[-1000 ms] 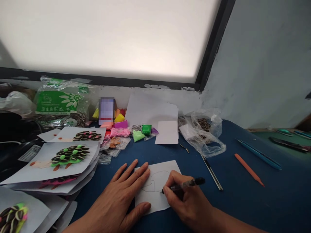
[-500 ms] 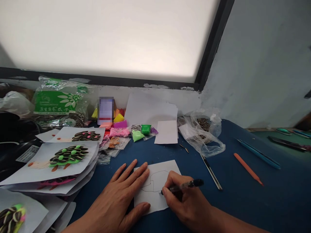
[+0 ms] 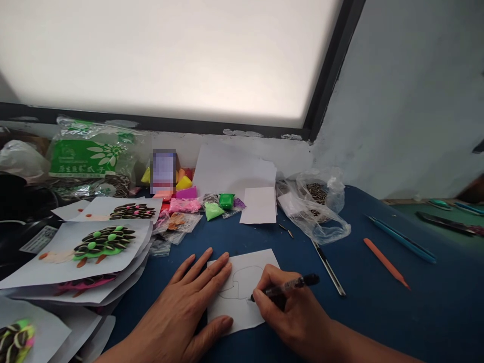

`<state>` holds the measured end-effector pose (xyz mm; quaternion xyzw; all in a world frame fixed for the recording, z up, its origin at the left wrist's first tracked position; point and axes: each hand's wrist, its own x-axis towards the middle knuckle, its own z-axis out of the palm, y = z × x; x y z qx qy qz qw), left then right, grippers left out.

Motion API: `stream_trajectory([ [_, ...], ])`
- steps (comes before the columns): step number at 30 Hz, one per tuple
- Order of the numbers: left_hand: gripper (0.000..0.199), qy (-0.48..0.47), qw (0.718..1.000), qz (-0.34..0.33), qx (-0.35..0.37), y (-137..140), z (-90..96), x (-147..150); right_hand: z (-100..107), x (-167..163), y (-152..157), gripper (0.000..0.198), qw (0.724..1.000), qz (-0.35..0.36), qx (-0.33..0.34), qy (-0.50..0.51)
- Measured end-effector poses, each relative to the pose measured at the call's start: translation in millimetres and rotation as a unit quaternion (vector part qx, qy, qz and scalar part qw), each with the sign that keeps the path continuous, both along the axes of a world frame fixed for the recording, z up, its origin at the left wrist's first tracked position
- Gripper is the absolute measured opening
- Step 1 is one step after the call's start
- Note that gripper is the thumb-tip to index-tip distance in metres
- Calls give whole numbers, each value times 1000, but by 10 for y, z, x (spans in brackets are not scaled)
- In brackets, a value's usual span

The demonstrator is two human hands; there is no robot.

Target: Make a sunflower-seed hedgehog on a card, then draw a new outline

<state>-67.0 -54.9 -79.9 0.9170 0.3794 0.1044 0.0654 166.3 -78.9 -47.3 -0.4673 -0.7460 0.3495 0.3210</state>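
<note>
A small white sheet of paper [image 3: 242,318] lies on the blue table [image 3: 363,322], with a thin curved outline drawn on it. My left hand [image 3: 189,297] rests flat with spread fingers on the sheet's left side. My right hand [image 3: 287,307] is closed around a black pen [image 3: 293,285], whose tip meets the paper near the lower line of the drawing. Part of the outline's right side is hidden behind my right hand.
On the left are stacked cards [image 3: 124,272] with hedgehogs of seeds and clay. Behind lie clay packets [image 3: 185,204], blank paper [image 3: 259,204] and a plastic bag of seeds [image 3: 321,206]. To the right lie a craft knife [image 3: 328,268], an orange tool [image 3: 385,263] and a blue pen [image 3: 403,239].
The pen's rear end has tilted slightly up and to the right in my right hand. My left hand stays nearly still on the paper.
</note>
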Motion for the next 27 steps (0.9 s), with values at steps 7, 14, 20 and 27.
stream_trajectory([
  [7,72,-6,1000,-2,2,-3,-16,-5,-15,7,3,18,1000,7,21,-9],
  [14,72,-18,1000,-3,11,-4,-44,-11,-25,6,11,18,999,3,33,-17],
  [20,72,-11,1000,-1,6,-4,-23,-6,2,-5,5,17,1000,3,24,-15],
  [27,71,-19,1000,-2,4,-11,-18,-8,28,-9,-8,17,1000,11,10,-4],
])
